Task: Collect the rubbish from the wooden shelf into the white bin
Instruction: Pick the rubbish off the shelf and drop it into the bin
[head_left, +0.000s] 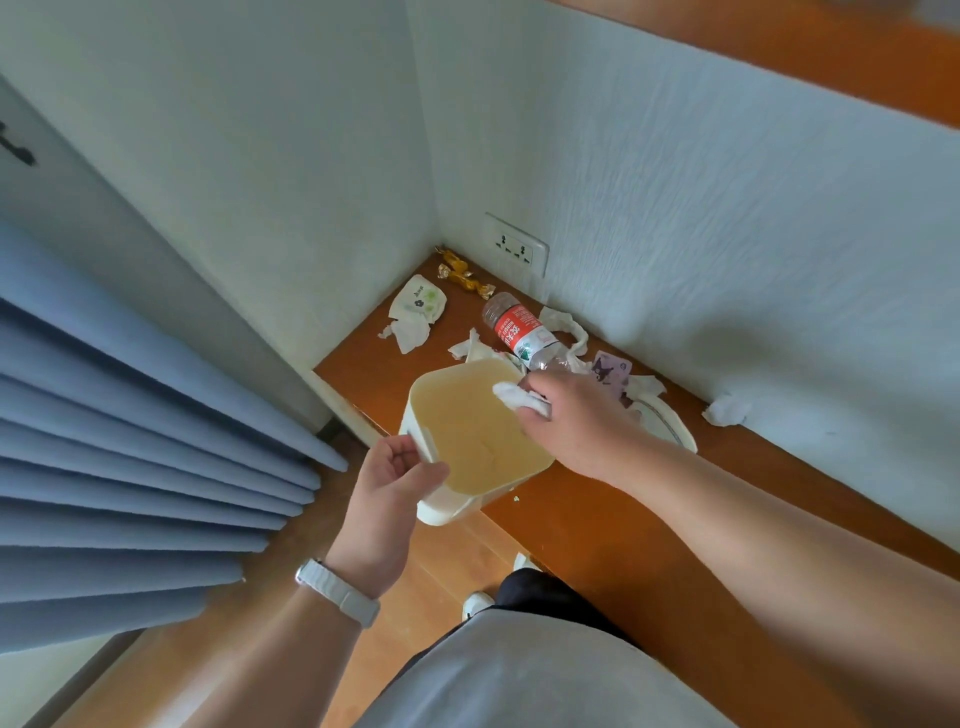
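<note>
Left hand: the left hand (389, 483) grips the near-left rim of the white bin (447, 506), thumb over the edge, with a white watch strap (337, 592) on the wrist
Right hand: the right hand (571, 421) reaches in from the right, palm down over the bin's far rim, fingers curled round a crumpled tissue (519, 400)
White bin: squarish with rounded corners, white outside, the inside a yellowish tan; it is tilted with its mouth towards the camera, at the front left corner of the wooden shelf (779, 483)
Hard to tell: whether the bin rests on the shelf or is carried free of it; a white rounded thing (670, 426) behind the right wrist is half hidden
Rubbish just beyond: a plastic bottle (519, 330) on its side with a red label, its near end covered by the right hand, loose tissues around it; a purple card (610, 371) beside it; a tissue lump (727, 410) against the wall
Far corner: a flowered white wrapper (418, 304), golden sweet wrappers (460, 270), and a wall socket (517, 249) above them
</note>
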